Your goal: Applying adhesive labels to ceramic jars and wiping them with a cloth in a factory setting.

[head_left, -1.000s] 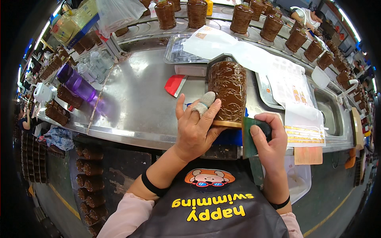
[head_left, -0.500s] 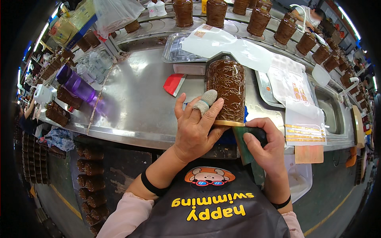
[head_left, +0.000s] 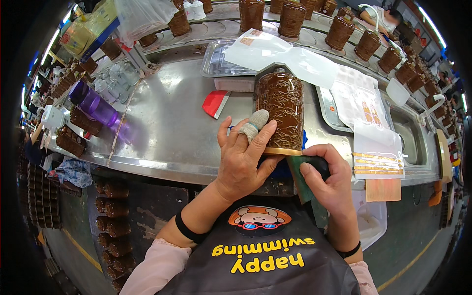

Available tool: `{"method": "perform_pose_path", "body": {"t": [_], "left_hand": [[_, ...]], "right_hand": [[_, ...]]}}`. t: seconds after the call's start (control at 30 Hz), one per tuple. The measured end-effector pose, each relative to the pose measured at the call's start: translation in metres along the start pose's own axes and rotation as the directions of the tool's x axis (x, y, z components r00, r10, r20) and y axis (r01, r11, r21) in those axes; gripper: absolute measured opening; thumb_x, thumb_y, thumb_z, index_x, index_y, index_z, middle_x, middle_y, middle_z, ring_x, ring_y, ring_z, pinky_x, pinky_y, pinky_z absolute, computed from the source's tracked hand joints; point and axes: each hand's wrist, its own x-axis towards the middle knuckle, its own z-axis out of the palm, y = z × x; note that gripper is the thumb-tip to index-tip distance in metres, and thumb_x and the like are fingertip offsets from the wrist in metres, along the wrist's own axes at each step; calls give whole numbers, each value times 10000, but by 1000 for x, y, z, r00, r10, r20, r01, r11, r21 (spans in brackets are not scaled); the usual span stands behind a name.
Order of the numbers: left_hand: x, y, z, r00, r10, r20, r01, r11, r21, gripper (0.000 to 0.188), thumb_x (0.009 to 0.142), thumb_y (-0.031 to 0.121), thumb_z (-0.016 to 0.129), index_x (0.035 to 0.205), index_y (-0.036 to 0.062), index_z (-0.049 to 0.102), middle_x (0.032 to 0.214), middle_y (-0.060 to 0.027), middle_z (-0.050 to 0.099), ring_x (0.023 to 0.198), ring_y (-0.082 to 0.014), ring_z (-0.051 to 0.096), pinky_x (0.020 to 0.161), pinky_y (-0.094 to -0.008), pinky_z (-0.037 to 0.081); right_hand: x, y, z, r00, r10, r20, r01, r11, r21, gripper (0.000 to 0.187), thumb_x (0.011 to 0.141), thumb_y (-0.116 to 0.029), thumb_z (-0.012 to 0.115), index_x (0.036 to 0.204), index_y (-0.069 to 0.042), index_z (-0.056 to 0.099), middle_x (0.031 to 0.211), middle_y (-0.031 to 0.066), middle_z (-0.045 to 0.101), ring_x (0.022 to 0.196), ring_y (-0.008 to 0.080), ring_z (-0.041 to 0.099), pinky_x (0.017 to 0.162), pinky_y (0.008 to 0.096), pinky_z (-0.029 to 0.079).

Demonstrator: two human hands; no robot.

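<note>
Item: carved brown cylinder, relief pattern all round, a gold band at its near end, lying on its side on the steel workbench with that end overhanging the front edge toward the person. Handling, by judgement: rigid and fairly light for its bulk, likely hollow; the relief gives the fingers purchase, though the glossy finish may mark or chip, so the safest hold is across the lower body just above the band, where the left hand already lies. Left hand: fingers spread moderately and curved over the cylinder's left flank, pressing it down rather than closing round it (one finger wears a grey knitted cot). Right hand: fingers curled closed on a dark green pad, its upper edge touching the gold band from below. Surroundings: a red scraper and a pale flat block just left of the cylinder; a metal tray with clear plastic bags behind it; a purple bottle well to the left; further brown cylinders standing upright along the conveyor beyond; gold-striped sheets to the right.
</note>
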Motion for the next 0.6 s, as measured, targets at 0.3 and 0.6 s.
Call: {"method": "perform_pose_path", "body": {"t": [0.3,0.6], "left_hand": [[0,1,0,1000,-21,-4,20,997,-72,611,803,283,746,1344,84,544,1257,-169,573,1166,-358,494,1093,-548,209],[5,10,2,997,-81,11,82,976,-203,475,809,223,704,1241,72,576,1304,-227,514,1215,-407,429,1095,-504,232]], "right_hand": [[2,-3,1,999,-17,-33,17,1000,-18,197,823,-31,672,1008,10,620,792,77,646,673,102,596,616,253,482],[4,-1,1,992,-108,-59,110,994,21,206,868,-42,672,1063,10,630,857,74,676,753,105,623,673,249,497]]}}
